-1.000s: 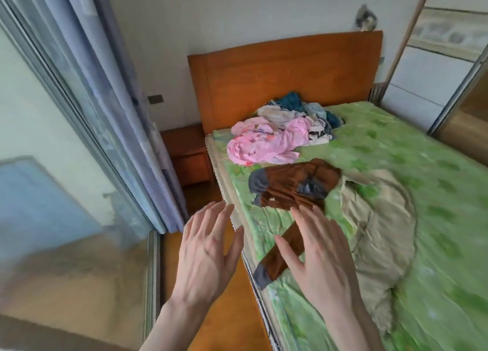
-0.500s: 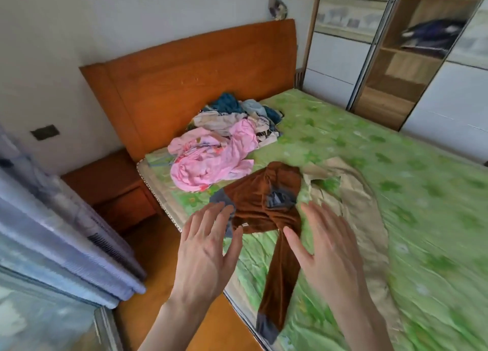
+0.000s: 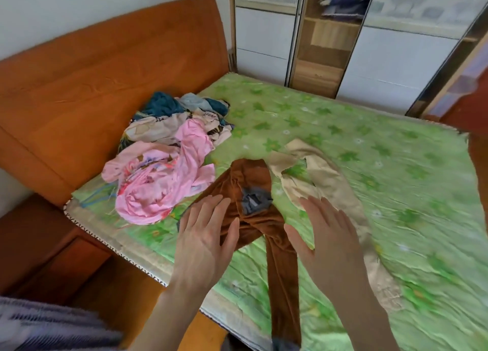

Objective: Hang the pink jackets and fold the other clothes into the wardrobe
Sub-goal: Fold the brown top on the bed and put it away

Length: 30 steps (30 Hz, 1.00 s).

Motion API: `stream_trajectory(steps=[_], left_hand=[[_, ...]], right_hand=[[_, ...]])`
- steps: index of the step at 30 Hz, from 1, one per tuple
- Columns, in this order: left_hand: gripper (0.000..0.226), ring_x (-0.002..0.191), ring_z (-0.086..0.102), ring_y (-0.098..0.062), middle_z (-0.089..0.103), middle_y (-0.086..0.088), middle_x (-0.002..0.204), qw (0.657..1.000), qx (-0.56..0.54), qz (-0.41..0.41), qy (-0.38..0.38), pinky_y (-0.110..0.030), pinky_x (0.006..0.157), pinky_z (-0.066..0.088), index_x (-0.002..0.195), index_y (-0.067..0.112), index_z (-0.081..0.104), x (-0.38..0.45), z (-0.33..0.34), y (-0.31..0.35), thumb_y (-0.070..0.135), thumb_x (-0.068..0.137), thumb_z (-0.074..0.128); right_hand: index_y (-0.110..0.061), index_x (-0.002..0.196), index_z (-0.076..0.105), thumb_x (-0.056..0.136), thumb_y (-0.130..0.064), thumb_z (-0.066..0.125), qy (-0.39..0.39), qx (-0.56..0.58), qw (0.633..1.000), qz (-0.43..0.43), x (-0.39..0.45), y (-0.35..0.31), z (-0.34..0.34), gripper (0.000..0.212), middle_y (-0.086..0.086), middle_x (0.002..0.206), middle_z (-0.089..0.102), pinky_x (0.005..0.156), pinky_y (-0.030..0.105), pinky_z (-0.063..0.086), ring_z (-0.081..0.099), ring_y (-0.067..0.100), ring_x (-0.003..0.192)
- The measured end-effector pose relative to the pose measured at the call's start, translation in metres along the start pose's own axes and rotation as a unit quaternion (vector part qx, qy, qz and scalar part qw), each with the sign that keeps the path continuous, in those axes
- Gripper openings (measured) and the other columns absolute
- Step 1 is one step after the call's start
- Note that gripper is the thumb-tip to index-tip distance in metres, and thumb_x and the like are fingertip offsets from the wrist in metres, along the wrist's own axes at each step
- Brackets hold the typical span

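Note:
Brown trousers (image 3: 280,247) with a grey lining lie on the green bed sheet (image 3: 396,171), one leg running toward the bed's near edge. My left hand (image 3: 206,239) hovers flat over their left side, fingers straight. My right hand (image 3: 327,239) is spread above their right side, holding nothing. Beige trousers (image 3: 330,181) lie just right of the brown pair. A crumpled pink jacket (image 3: 163,181) sits to the left, in front of a heap of mixed clothes (image 3: 182,115) by the headboard. The wardrobe (image 3: 327,46) stands beyond the bed with one section showing shelves.
A wooden headboard (image 3: 105,81) runs along the left. A wooden nightstand (image 3: 39,253) stands by the bed's corner. Dark folded cloth (image 3: 343,0) lies on an upper wardrobe shelf. A striped curtain (image 3: 47,327) fills the lower left corner.
The view has swung right, away from the window, bringing the wardrobe into sight. Both hands have moved forward over the brown trousers, still flat and holding nothing.

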<state>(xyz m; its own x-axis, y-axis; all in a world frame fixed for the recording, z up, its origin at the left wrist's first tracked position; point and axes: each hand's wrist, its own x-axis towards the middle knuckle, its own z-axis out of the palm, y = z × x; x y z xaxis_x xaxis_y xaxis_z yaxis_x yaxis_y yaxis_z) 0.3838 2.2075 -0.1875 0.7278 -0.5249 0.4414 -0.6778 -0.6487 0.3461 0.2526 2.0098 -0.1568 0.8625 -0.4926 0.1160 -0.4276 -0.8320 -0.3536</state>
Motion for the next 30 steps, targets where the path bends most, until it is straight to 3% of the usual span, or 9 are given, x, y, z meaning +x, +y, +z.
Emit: stream_trajectory(steps=[10, 17, 20, 24, 28, 30], left_hand=[[0.046, 0.124, 0.062, -0.036, 0.067, -0.011, 0.132, 0.997, 0.008, 0.043, -0.069, -0.052, 0.103, 0.051, 0.134, 0.006, 0.066, 0.109, 0.065, -0.086, 0.036, 0.104, 0.049], [0.039, 0.129, 0.058, -0.030, 0.065, -0.008, 0.134, 0.986, -0.033, 0.083, -0.138, -0.046, 0.110, 0.045, 0.136, 0.009, 0.063, 0.171, 0.128, -0.134, 0.031, 0.106, 0.052], [0.039, 0.131, 0.057, -0.026, 0.065, -0.005, 0.135, 0.980, -0.051, 0.098, -0.164, -0.044, 0.111, 0.046, 0.137, 0.011, 0.063, 0.191, 0.169, -0.161, 0.032, 0.106, 0.053], [0.041, 0.132, 0.057, -0.021, 0.065, -0.001, 0.136, 0.966, -0.073, 0.119, -0.218, -0.041, 0.113, 0.047, 0.139, 0.014, 0.063, 0.212, 0.240, -0.196, 0.036, 0.108, 0.050], [0.041, 0.132, 0.058, -0.019, 0.065, 0.001, 0.136, 0.941, -0.092, 0.167, -0.280, -0.041, 0.112, 0.049, 0.140, 0.015, 0.062, 0.229, 0.314, -0.231, 0.036, 0.107, 0.047], [0.039, 0.130, 0.059, -0.018, 0.066, 0.001, 0.134, 0.935, -0.099, 0.185, -0.286, -0.039, 0.111, 0.049, 0.138, 0.015, 0.063, 0.232, 0.348, -0.246, 0.033, 0.105, 0.051]], right_hand=[[-0.018, 0.152, 0.050, 0.102, -0.049, 0.054, 0.006, 0.073, 0.992, 0.105, 0.114, -0.019, 0.078, 0.059, 0.004, 0.158, 0.049, 0.124, 0.045, 0.025, 0.038, 0.027, 0.150], [-0.016, 0.150, 0.053, 0.102, -0.048, 0.056, -0.018, 0.033, 0.987, 0.155, 0.175, -0.022, 0.120, 0.058, 0.004, 0.153, 0.053, 0.121, 0.045, 0.030, 0.044, 0.027, 0.145], [-0.019, 0.146, 0.056, 0.099, -0.049, 0.060, -0.015, 0.028, 0.982, 0.185, 0.193, -0.020, 0.153, 0.055, 0.002, 0.148, 0.057, 0.116, 0.043, 0.035, 0.050, 0.024, 0.137], [-0.029, 0.149, 0.051, 0.099, -0.060, 0.051, -0.034, 0.018, 0.967, 0.252, 0.220, -0.011, 0.214, 0.059, -0.007, 0.150, 0.054, 0.116, 0.039, 0.037, 0.042, 0.011, 0.138], [-0.022, 0.149, 0.054, 0.097, -0.062, 0.046, -0.068, 0.019, 0.949, 0.307, 0.248, 0.008, 0.282, 0.066, -0.002, 0.149, 0.057, 0.115, 0.039, 0.040, 0.054, 0.020, 0.136], [-0.021, 0.151, 0.051, 0.100, -0.061, 0.048, -0.083, 0.023, 0.943, 0.322, 0.259, 0.017, 0.313, 0.065, -0.003, 0.150, 0.054, 0.117, 0.037, 0.037, 0.051, 0.019, 0.139]])
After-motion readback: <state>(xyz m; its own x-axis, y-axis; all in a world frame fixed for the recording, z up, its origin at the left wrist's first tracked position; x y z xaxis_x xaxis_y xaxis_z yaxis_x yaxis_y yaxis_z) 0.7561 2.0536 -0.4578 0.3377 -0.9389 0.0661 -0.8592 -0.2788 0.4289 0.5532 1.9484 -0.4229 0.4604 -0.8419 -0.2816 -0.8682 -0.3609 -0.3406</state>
